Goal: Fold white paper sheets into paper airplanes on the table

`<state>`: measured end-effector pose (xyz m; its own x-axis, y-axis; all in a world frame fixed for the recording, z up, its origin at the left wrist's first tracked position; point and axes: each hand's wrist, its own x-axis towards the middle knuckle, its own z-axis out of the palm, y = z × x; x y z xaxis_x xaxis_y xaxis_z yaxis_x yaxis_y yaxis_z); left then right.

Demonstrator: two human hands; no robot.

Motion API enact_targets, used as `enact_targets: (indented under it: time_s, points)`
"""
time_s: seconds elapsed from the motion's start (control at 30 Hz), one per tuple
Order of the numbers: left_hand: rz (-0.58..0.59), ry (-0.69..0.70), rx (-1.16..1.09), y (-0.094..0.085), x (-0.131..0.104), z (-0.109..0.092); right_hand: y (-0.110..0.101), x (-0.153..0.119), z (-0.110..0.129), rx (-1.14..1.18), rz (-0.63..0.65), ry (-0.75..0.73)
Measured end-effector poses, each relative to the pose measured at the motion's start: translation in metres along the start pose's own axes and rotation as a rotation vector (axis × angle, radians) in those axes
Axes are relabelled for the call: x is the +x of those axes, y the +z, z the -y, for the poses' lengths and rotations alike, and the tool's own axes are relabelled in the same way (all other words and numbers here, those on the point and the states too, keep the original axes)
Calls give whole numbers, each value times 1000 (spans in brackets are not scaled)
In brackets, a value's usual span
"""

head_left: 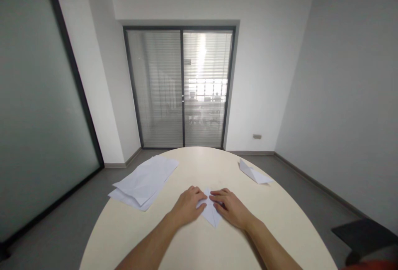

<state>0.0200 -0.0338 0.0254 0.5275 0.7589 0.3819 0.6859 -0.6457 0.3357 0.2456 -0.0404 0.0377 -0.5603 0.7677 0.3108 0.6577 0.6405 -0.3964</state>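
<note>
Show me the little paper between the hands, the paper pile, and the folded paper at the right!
Little paper (212,211): head view, its creased lower middle.
Paper pile (146,181): head view, middle of its top sheet.
Folded paper (253,174): head view, near its middle.

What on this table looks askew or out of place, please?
The loose sheets at the left look askew: their edges do not line up, and their outer corners seem to jut past the table. Nothing looks spilled.

Folded paper (214,218) partly hidden under left hand (189,204) and right hand (230,208), surface (199,166) cropped at its near edge (forearms (152,241) too)
</note>
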Motion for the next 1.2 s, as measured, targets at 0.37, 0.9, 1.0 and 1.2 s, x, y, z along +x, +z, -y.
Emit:
enact_targets:
  time_s: [0.37, 0.9, 1.0, 1.2]
  points:
    - [-3, 52, -2, 7, -1, 5, -1, 0, 2, -12, 20, 18]
    - [48, 111, -22, 3, -1, -3, 13, -5, -4, -215, 270, 407]
    - [52, 136, -20, 4, -2, -2, 11, -7, -4, -233, 258, 418]
    - [92, 121, -1, 4, -3, 2, 10, -7, -7, -248, 269, 448]
